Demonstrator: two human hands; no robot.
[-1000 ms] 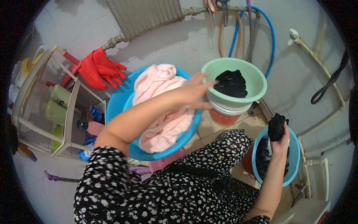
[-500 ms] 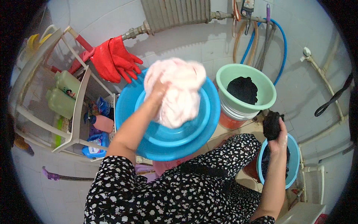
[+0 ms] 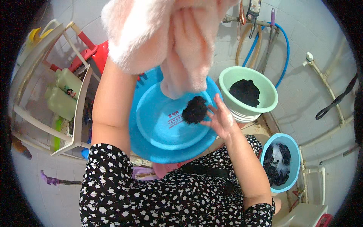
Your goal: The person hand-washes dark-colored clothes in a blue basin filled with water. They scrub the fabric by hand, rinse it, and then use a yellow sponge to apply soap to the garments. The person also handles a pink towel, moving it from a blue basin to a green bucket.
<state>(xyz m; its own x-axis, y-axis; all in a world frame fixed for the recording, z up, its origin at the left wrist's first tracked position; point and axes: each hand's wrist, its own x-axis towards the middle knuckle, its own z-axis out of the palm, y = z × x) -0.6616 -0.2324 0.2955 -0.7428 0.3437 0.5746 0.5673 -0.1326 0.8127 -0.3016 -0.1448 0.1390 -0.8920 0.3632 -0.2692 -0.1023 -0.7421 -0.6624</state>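
A pale pink fluffy cloth [image 3: 159,34] hangs high in the air over the nested blue basins, lifted by my left arm [image 3: 113,102]. The cloth hides my left hand, so its fingers do not show. My right hand [image 3: 224,123] is open at the right side of the basins, fingers spread. Just off its fingertips is a small bunched black cloth [image 3: 196,110], above the inner blue basin [image 3: 153,130]; whether a fingertip still touches it I cannot tell. That inner basin sits in a larger blue basin [image 3: 149,154].
To the right, a pale green basin [image 3: 270,89] holds black cloth. Nearer stands a light blue bucket [image 3: 296,166] with dark cloth and suds. At left is a shelf rack [image 3: 81,102] with green jugs [image 3: 64,100] and red gloves [image 3: 101,53]. Hoses [image 3: 289,49] hang at the back wall.
The pink fluffy cloth has risen from the blue basins toward the top of the view. My right hand has moved left from beside the bucket to the basins, and its fingers have opened from the black cloth.
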